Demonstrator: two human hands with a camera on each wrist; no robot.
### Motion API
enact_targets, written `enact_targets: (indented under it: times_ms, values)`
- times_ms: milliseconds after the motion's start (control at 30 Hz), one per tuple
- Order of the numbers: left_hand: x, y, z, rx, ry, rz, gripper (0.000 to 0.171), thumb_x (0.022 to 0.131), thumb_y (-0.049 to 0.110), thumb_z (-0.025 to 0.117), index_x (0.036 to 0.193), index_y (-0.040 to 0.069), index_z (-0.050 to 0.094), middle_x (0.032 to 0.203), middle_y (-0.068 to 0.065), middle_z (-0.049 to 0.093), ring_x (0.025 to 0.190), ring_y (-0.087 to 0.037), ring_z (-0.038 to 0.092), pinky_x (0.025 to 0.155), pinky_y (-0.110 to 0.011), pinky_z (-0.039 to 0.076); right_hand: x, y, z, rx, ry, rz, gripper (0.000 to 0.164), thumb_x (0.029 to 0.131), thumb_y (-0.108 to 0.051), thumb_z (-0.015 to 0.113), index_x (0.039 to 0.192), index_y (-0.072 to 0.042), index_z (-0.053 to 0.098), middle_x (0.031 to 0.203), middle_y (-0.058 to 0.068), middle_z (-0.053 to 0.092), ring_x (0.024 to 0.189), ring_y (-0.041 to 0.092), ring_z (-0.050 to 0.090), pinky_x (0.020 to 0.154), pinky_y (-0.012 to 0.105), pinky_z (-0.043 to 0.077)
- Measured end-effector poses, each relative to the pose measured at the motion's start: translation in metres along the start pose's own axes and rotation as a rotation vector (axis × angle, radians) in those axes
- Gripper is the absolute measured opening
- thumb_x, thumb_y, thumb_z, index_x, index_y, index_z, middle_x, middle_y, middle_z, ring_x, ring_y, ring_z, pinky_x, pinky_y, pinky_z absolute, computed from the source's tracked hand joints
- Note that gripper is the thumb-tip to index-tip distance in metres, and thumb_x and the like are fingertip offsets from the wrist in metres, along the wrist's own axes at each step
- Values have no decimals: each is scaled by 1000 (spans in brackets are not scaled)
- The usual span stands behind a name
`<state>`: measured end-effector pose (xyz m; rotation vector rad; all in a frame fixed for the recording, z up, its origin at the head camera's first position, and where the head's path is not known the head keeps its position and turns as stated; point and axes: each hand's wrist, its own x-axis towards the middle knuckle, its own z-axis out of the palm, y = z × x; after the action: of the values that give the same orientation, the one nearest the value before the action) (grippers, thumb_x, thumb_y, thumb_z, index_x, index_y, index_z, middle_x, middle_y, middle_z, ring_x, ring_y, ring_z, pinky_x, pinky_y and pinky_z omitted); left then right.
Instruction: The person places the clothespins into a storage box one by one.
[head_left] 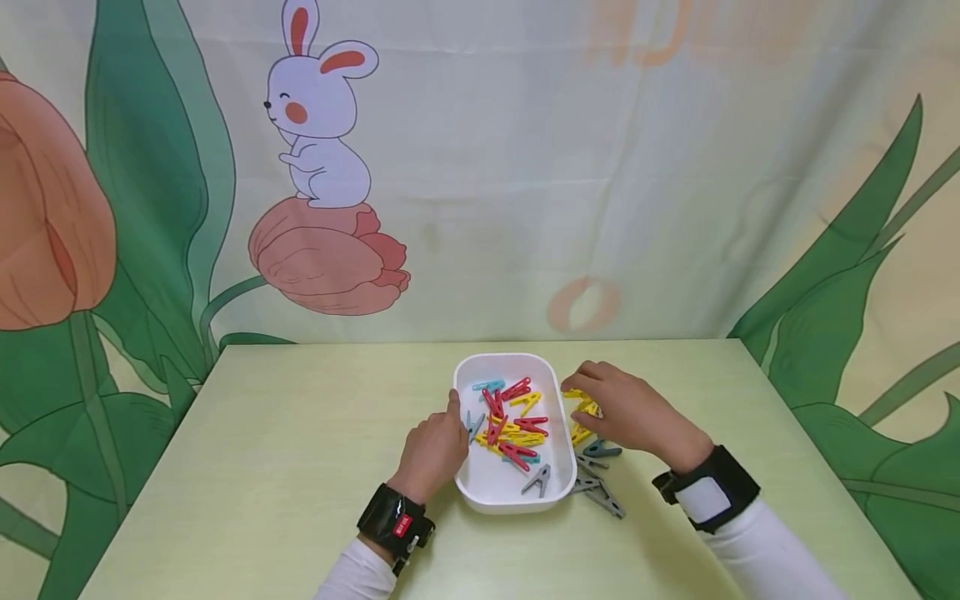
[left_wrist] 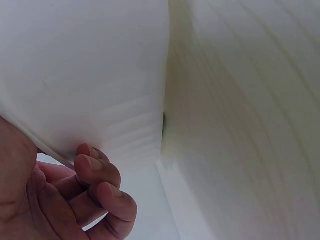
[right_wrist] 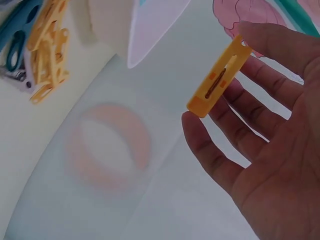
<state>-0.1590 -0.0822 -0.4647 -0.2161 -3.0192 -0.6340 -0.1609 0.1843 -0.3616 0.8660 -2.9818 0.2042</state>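
Observation:
A white plastic box [head_left: 516,497] holds several clothespins, among them red clothespins [head_left: 517,455], yellow ones, blue ones and a grey one [head_left: 537,480]. My left hand [head_left: 432,450] holds the box at its left rim, one finger pointing away along the side; in the left wrist view its curled fingers [left_wrist: 120,200] lie by the outer wall. Just right of the box, my right hand [head_left: 630,412] pinches a yellow clothespin [right_wrist: 222,75] between thumb and fingertips. Under and beside it on the table lies a pile of yellow clothespins [head_left: 583,425], partly hidden by the hand.
Nearer on the table [head_left: 315,467], a dark blue-grey clothespin [head_left: 602,449] and several grey clothespins [head_left: 603,498] lie against the box's right side. A printed cloth [head_left: 480,208] with a rabbit and tulips hangs behind the table's far edge.

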Motion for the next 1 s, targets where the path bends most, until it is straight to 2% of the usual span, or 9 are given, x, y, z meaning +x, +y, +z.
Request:
enact_targets:
  times_ms: [300,600,833,900,1000]
  values:
    - [-2,-2,-1,-3,9,12,58,98,17,55,147,-7,38,72,-12,65,52,-15,51,45,-29,36,18,-22,-1,15,17,-68,41,86,-29,75,124,-14,66,117,2,62,104,19,58,88,36,54]
    - [-3,-3,-2,-2,8,10,58,97,17,56,147,-7,38,80,-15,70,55,-16,53,48,-31,40,33,-42,11,44,-14,-94,40,86,-32,75,122,-15,67,121,2,62,109,19,60,90,35,54]
    - [-5,-4,-1,-21,-11,14,59,98,17,55,148,-7,36,76,-13,67,54,-16,52,47,-30,38,39,-53,20,39,-18,-136,38,86,-28,76,121,-16,67,116,1,62,105,17,59,87,32,55]
    - [-5,-5,0,-23,-9,19,58,98,17,55,148,-7,36,77,-13,67,54,-16,53,47,-30,39,39,-56,20,72,-38,-129,44,85,-31,77,125,-17,65,121,2,62,111,19,57,92,35,53]
    - [-6,-6,0,-17,-2,29,58,97,17,56,147,-8,37,78,-14,68,55,-17,55,48,-31,41,39,-60,22,106,-83,-122,64,80,-40,79,137,-19,57,139,5,55,129,25,50,105,45,45]
